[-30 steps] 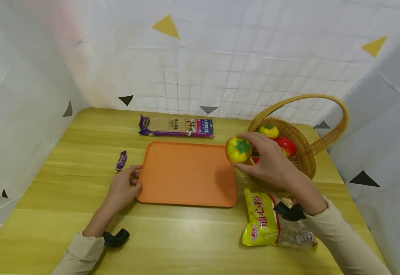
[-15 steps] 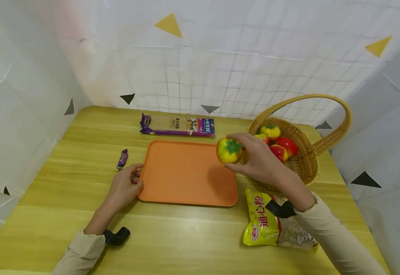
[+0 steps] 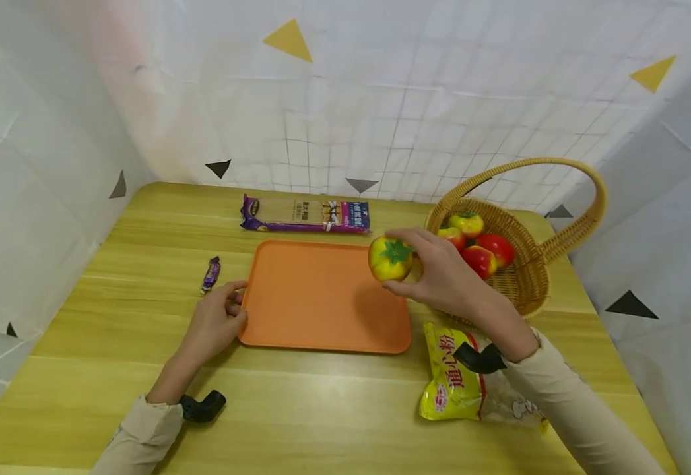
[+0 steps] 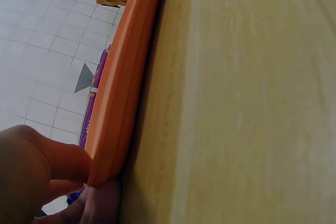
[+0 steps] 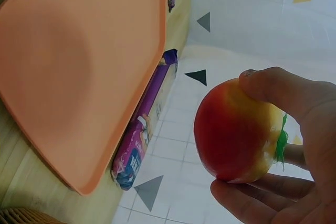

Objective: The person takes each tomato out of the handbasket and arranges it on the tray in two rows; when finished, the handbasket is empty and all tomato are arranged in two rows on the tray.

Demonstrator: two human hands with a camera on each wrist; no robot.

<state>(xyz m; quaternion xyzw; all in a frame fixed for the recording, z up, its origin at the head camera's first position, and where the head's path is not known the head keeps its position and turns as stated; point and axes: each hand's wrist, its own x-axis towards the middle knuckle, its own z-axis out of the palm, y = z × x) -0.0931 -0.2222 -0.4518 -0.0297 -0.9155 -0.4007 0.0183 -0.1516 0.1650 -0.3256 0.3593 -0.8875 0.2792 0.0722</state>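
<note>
In the head view my right hand (image 3: pixel 449 274) holds a red and yellow toy fruit (image 3: pixel 390 259) with a green leafy top between thumb and fingers. The fruit is raised over the right part of an orange tray (image 3: pixel 315 297), whose surface bears a shadow. In the right wrist view the fruit (image 5: pixel 236 129) shows its red underside, with the thumb on one side and fingers on the other. My left hand (image 3: pixel 214 323) grips the tray's left edge. The left wrist view shows thumb and fingers at the corner of the tray (image 4: pixel 118 87).
A wicker basket (image 3: pixel 520 284) with a tall handle stands at the right, holding several red and yellow toy fruits (image 3: pixel 495 249). A yellow pasta bag (image 3: pixel 455 379) lies under the right forearm. Spaghetti (image 3: pixel 306 215) lies behind the tray, a purple-wrapped candy (image 3: pixel 210 274) left of it.
My right hand has carried the toy fruit leftward, from the basket's edge to over the tray, slowing lately. My left hand stays at the tray's edge.
</note>
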